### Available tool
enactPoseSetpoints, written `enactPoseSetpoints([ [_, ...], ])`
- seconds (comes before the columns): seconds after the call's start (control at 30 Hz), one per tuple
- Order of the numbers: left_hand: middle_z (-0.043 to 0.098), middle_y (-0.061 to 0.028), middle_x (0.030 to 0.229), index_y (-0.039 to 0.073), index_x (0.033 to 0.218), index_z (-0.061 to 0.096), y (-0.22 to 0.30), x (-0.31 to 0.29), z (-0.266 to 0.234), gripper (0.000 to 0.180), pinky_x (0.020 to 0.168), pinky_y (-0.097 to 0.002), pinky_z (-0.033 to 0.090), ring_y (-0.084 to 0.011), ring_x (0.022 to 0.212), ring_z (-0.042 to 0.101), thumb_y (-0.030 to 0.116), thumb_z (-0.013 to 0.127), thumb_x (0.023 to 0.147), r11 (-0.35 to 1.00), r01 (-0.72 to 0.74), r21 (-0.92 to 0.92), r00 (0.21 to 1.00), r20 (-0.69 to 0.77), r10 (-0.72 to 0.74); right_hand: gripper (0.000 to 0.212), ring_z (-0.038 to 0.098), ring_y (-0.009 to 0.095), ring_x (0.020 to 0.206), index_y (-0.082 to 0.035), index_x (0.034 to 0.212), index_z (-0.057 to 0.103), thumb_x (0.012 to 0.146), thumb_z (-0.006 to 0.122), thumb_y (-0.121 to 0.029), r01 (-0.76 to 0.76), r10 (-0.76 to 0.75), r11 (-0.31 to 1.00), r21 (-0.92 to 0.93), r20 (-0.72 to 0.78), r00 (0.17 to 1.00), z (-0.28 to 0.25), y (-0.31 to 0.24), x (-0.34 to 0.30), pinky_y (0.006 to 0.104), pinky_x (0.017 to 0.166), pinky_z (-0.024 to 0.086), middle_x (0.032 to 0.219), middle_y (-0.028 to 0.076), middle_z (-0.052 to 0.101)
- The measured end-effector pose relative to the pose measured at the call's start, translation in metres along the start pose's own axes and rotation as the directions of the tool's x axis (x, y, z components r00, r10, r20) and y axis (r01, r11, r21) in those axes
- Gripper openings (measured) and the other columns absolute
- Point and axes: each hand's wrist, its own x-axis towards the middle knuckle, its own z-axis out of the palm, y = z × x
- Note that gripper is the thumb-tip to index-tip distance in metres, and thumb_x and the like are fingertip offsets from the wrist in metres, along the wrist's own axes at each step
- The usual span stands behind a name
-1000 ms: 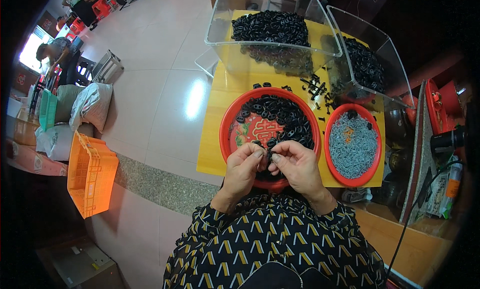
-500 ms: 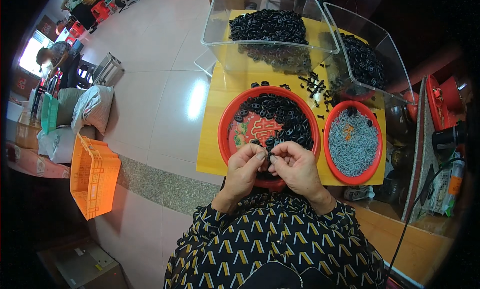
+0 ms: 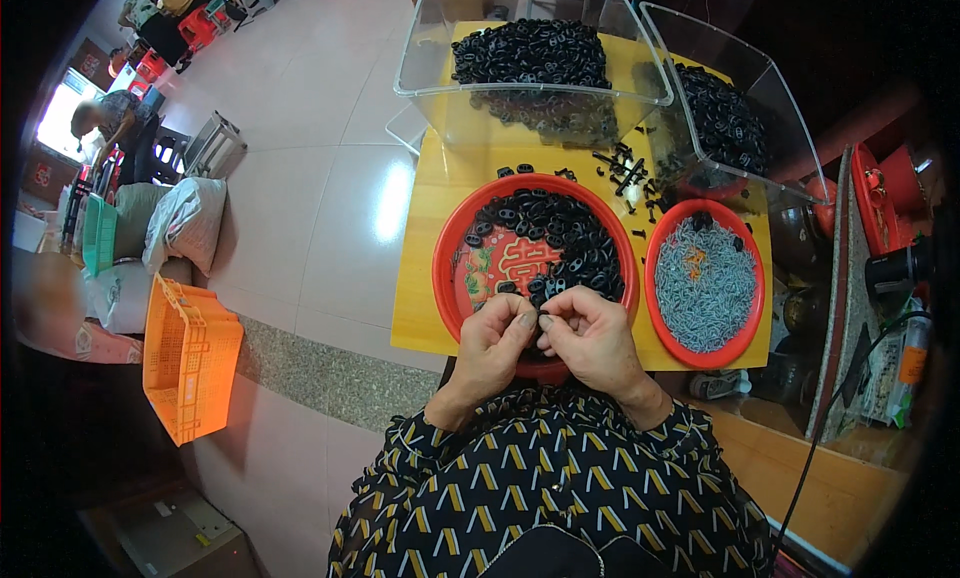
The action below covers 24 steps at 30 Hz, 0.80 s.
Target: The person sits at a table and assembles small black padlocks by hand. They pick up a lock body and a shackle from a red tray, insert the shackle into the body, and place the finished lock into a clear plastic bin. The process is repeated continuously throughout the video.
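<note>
Largely hidden: the meeting of two hands over a red tray

Thumb and forefinger of the left hand are drawn into a narrow pinch, and the right hand mirrors it just beside; their tips almost meet above the near part of the red tray. Whatever lies between the fingertips is covered by them, so I cannot tell whether either hand holds a piece. Small black parts fill the far and right side of the tray, bunched along its wall; the hands cover some of its near side.

The tray sits near the front edge of the yellow tabletop, with a strip of yellow to its left and tiled floor stretching beyond. Its right rim is close beside a red basin of silvery screws, leaving little room between. Behind, a clear bin stands near; the top of the view cuts it off. At far left, a blurred shape is hard to make out.
</note>
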Motion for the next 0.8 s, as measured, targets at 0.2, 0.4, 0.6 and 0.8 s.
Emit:
enactPoseSetpoints([
  [0.2,0.051,0.0009,0.077,0.001,0.085,0.049,-0.003,0.003,0.006,0.009,0.061,-0.0175,0.037,-0.0036,0.070,0.045,0.008,0.047,0.089,0.998,-0.034,0.048,0.999,-0.026,0.035,0.005,0.060,0.008,0.061,0.003,0.083,0.056,0.080,0.055,-0.001,0.010,-0.010,1.000,-0.012,-0.002,1.000,-0.003,0.009,0.005,0.0211,0.054,0.050,0.071,0.004,0.061],
  [0.4,0.052,-0.0021,0.076,-0.001,0.091,0.054,0.011,0.034,-0.002,0.010,0.060,-0.0211,0.040,-0.0084,0.068,0.049,0.005,0.053,0.084,0.892,-0.197,0.406,0.964,-0.084,0.251,0.008,0.057,0.007,0.059,0.001,0.088,0.054,0.081,0.054,-0.001,-0.028,0.033,0.996,0.090,-0.046,0.998,-0.023,0.018,0.012,0.0201,0.051,0.048,0.071,0.003,0.056],
  [0.6,0.055,-0.0121,0.078,0.001,0.081,0.060,0.022,0.094,-0.023,0.015,0.063,-0.0355,0.044,-0.0285,0.072,0.054,0.001,0.059,0.066,-0.038,-0.444,0.895,0.819,0.423,0.389,0.007,0.056,0.007,0.059,0.001,0.088,0.053,0.081,0.054,-0.001,-0.019,0.024,0.995,0.099,-0.052,0.998,-0.035,0.013,0.009,0.0193,0.052,0.047,0.072,0.002,0.055],
  [0.8,0.053,-0.0110,0.076,0.003,0.071,0.057,0.007,0.109,-0.018,0.013,0.064,-0.0366,0.041,-0.0278,0.075,0.050,0.010,0.062,0.061,-0.223,-0.399,0.889,0.856,0.449,0.256,0.008,0.056,0.007,0.059,0.002,0.088,0.053,0.081,0.053,-0.001,-0.054,0.060,0.991,0.125,-0.045,0.997,-0.041,0.015,0.006,0.0194,0.052,0.047,0.073,0.002,0.055],
])
